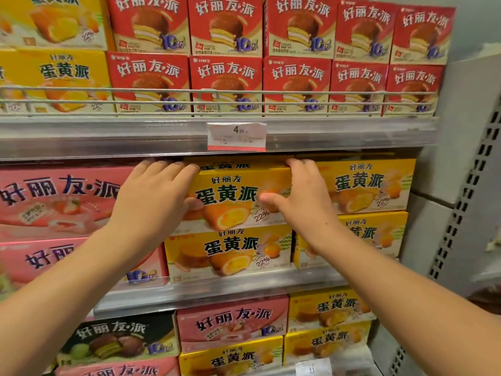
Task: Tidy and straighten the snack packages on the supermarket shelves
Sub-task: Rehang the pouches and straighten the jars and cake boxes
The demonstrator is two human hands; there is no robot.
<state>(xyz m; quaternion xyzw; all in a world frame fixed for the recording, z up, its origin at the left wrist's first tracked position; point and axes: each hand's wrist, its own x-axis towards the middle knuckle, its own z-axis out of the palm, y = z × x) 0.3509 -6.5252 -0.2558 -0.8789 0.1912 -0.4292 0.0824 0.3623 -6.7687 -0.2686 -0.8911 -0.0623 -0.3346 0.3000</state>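
Note:
A yellow egg-yolk pie box [230, 196] sits on top of another yellow box [230, 252] on the middle shelf. My left hand [157, 196] grips its left end, fingers over the top edge and thumb on the front. On the box's right end sits my right hand [301, 196], fingers over the top and thumb pressed on the front face. The held box stands slightly forward of the yellow boxes [371, 185] to its right.
Pink strawberry pie boxes [54, 196] fill the middle shelf's left. Red chocolate pie boxes [227, 74] line the upper shelf behind a wire rail [217, 90]. A price tag [235, 135] hangs on the shelf edge. Lower shelf holds pink, yellow and black boxes. A perforated upright [466, 191] stands right.

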